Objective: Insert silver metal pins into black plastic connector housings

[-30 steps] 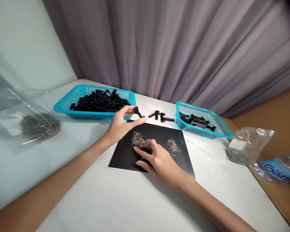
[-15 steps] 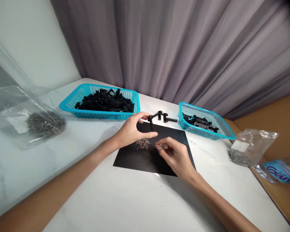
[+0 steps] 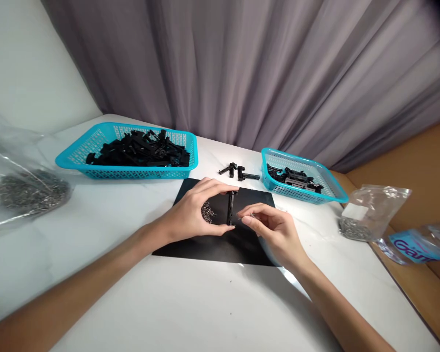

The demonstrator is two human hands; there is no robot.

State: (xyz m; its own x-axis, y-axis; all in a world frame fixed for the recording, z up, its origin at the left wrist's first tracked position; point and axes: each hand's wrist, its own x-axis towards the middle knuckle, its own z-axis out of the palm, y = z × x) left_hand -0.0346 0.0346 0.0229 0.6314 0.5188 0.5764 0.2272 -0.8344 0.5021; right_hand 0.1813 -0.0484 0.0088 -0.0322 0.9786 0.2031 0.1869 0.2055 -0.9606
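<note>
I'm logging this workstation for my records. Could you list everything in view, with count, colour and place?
Table: one, white, across the lower view
Baskets: two, blue, left and right on the table
Basket parts: many, black, inside both baskets
Loose parts: two, black, between the baskets
Mat: one, black, centre of the table
Metal pile: one visible, silvery, on the mat's left half
Bags: two, clear, grey pieces inside, far left and right
Bottle: one, clear, blue label, far right
Curtain: one, purple-grey, behind
Wall: one, pale, upper left
Panel: one, brown, right edge
Left hand: one, bare, holding one black part
Right hand: one, bare, seemingly pinching a thin piece
</note>
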